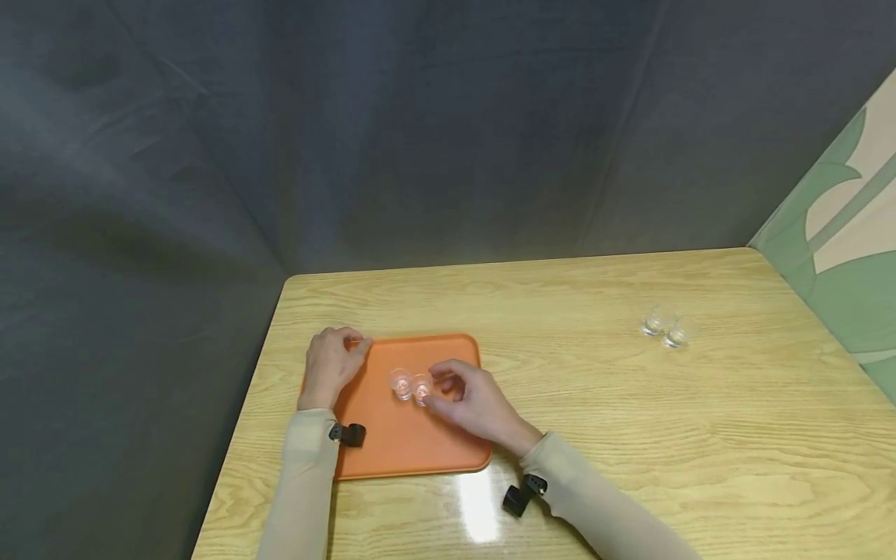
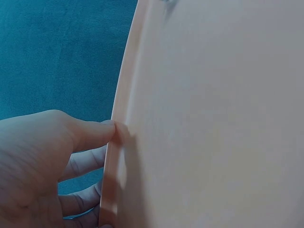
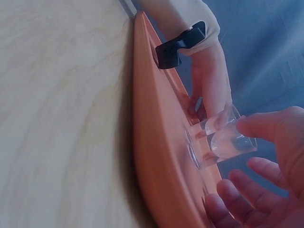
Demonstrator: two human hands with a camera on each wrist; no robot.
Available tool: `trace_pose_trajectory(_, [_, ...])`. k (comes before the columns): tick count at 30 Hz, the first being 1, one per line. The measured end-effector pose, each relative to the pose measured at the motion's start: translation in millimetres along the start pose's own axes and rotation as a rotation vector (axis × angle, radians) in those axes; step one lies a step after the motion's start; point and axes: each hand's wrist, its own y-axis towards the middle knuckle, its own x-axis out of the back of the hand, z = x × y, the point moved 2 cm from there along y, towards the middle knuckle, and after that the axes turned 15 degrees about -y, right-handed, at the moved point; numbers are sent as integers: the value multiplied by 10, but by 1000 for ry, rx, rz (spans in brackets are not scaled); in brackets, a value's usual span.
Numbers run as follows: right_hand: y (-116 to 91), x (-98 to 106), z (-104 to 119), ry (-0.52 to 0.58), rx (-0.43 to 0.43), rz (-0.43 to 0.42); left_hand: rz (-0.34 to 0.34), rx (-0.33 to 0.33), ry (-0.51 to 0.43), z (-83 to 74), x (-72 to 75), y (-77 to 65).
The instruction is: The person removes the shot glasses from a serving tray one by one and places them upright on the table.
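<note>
You seem to be at a screened-off recording station: dark cloth (image 1: 448, 140) hangs behind your wood-grain counter (image 1: 595, 420), and you wear wrist cameras (image 1: 516, 500). Whether it stands in a home or lab, you cannot tell.

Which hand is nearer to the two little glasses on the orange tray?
Right: the right hand is just beside the glasses, on their right; the left hand is farther off, at the left edge of the tray.

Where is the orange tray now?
In the head view, the orange tray lies on the left part of the table, the left hand at its left edge, the right hand above its right side.
</note>
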Motion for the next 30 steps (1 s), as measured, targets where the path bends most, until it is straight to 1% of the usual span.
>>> trace_pose_trajectory(10, [29, -61, 27, 42, 16, 2, -3, -12, -4, 1, -3, -7])
trace_pose_trajectory(14, [24, -83, 27, 39, 25, 3, 2, -10, -2, 18, -9, -12])
trace_pose_trajectory(21, [31, -99, 29, 17, 9, 15, -2, -25, -5, 27, -16, -8])
trace_pose_trajectory(30, [47, -97, 22, 37, 30, 9, -10, -16, -7, 11, -2, -7])
